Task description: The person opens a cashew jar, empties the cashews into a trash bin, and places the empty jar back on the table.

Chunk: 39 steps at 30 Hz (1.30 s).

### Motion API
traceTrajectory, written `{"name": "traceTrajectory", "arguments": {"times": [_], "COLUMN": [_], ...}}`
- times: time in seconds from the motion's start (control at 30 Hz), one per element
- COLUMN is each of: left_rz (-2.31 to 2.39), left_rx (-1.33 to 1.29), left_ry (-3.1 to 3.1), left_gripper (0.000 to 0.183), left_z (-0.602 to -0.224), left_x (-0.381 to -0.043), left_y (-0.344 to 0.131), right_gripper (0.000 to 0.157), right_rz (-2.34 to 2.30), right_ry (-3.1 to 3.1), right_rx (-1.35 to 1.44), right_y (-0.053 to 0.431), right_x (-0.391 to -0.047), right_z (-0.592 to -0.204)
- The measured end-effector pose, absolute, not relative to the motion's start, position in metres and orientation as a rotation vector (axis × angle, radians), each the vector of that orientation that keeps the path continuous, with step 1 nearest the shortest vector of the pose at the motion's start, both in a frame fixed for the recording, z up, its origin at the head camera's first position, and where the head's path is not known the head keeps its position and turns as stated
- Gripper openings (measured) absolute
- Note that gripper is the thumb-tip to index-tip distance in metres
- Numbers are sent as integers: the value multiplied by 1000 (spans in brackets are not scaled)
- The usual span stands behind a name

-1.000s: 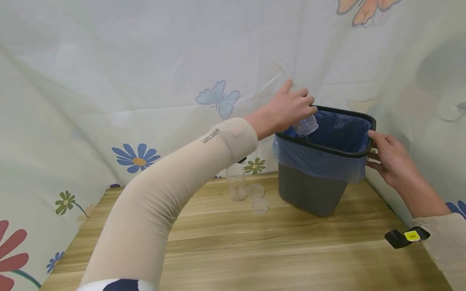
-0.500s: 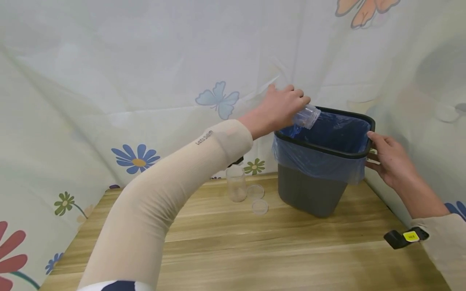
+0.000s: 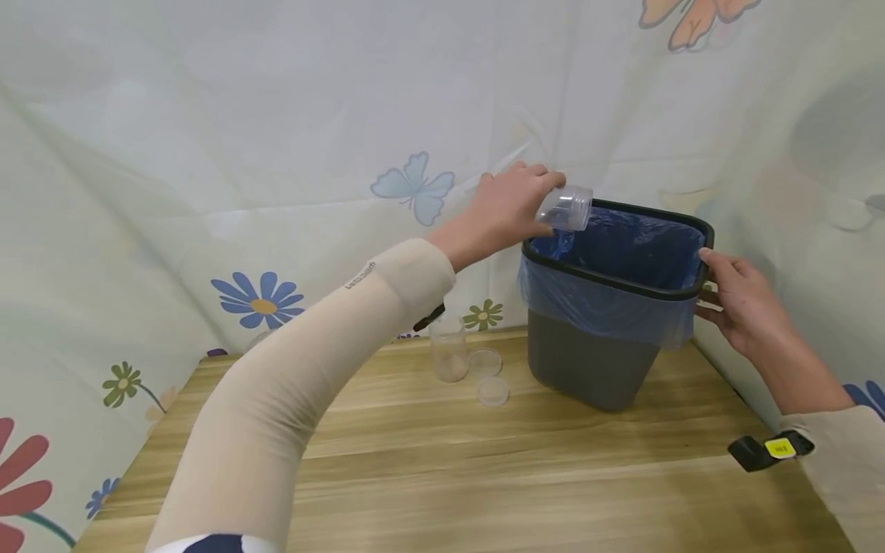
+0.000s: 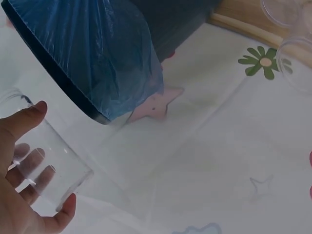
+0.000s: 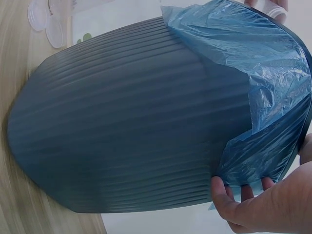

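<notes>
My left hand [image 3: 508, 203] grips a clear plastic jar [image 3: 572, 207] round its body, beside and above the bin's left rim. The jar lies almost sideways, its threaded mouth pointing right over the trash bin [image 3: 594, 361]. In the left wrist view, the jar [image 4: 61, 163] is see-through and nothing shows inside. The grey bin has a black rim and a blue plastic liner [image 3: 608, 311] folded over it. My right hand [image 3: 750, 307] holds the bin's right rim, thumb at the top edge. Its fingers [image 5: 229, 200] press the liner on the outside.
A clear jar [image 3: 449, 357] stands upright on the wooden table [image 3: 442, 476], left of the bin. Two clear round lids [image 3: 486, 362] lie beside it. Another clear object [image 3: 260, 338] is mostly hidden behind the left sleeve. A patterned cloth [image 3: 311, 138] hangs close behind.
My left hand has drawn the jar leftward, tipping it from mouth-down in the bin to nearly level at the left rim. The right hand and the bin stay put.
</notes>
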<state>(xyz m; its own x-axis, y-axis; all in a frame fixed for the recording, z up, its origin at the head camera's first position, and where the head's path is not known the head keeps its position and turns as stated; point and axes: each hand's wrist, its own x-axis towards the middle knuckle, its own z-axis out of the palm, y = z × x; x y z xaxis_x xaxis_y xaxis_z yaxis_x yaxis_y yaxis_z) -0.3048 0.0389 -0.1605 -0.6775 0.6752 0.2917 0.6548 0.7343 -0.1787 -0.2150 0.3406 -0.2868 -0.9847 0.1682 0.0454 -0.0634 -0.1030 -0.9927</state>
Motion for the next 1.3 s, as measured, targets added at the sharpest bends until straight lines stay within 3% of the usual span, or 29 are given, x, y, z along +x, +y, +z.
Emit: {"name": "traceTrajectory", "arguments": {"times": [0.17,0.3,0.4,0.77,1.03,1.3], "left_rz": [-82,-239,-353,-622,-711,-777], "left_rx": [-1045,-1036,-1022,-1057,-1025,-1009], "left_ry": [-2588,-2564,-2546,-2399,-2409,-2399], "left_gripper": [73,72,71,70,68,68], "left_z": [-168,-171,-175,-195,-208,-216], "left_x": [-308,-307,-306,-301,-298,-295], "left_y": [27,16,6,-25,-46,-56], "right_gripper": [40,72,87,91,82,90], "right_rz": [2213,2197,2186,2155,2187,2163], "right_ry": [-2001,-2019,-2034,-2082,-2061,-2134], "right_rx": [-132,-163,-173,-166,-85,-155], "right_y": [342,344,346,348,349,351], "right_x": [-215,-216,-218,-217,-218,-220], "right_z": [-287,-288,-287,-287,-287,-284]}}
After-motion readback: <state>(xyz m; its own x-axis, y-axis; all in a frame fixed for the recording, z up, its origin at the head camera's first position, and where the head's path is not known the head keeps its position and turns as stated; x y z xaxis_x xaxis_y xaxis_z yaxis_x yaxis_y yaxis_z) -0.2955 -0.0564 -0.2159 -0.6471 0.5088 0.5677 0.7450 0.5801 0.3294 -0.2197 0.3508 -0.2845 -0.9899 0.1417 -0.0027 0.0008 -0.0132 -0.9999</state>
